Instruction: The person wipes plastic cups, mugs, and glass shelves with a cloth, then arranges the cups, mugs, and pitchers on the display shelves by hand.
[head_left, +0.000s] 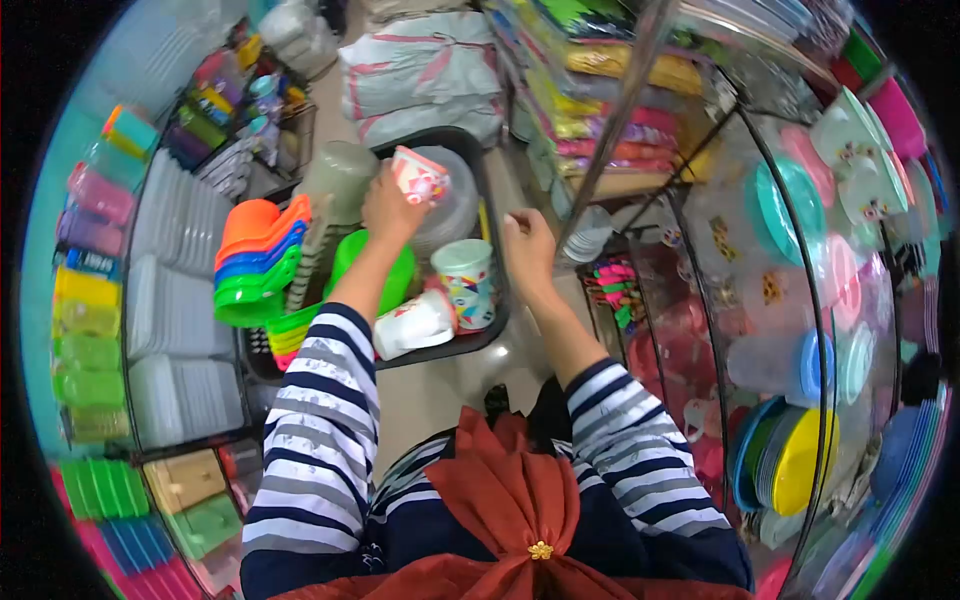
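My left hand [393, 205] is closed round a small white cup with a pink and red pattern [420, 175], above a black basket [497, 290]. My right hand [528, 240] hangs just right of the basket's rim, its fingers curled in; whether they hold anything is hidden. Inside the basket are clear round bowls [455, 200], a green container [395, 268], a patterned cup [463, 270] and a white mug [413, 325] lying tilted. Stacked orange, blue and green scoops [255, 255] lie at its left side.
White wrapped bundles [425, 75] lie beyond the basket. Clear and coloured containers [180, 300] line the left shelves. A metal rack [700, 240] with bowls, plates [800, 460] and tubs stands at the right. Packaged goods [620, 110] are piled at the upper right.
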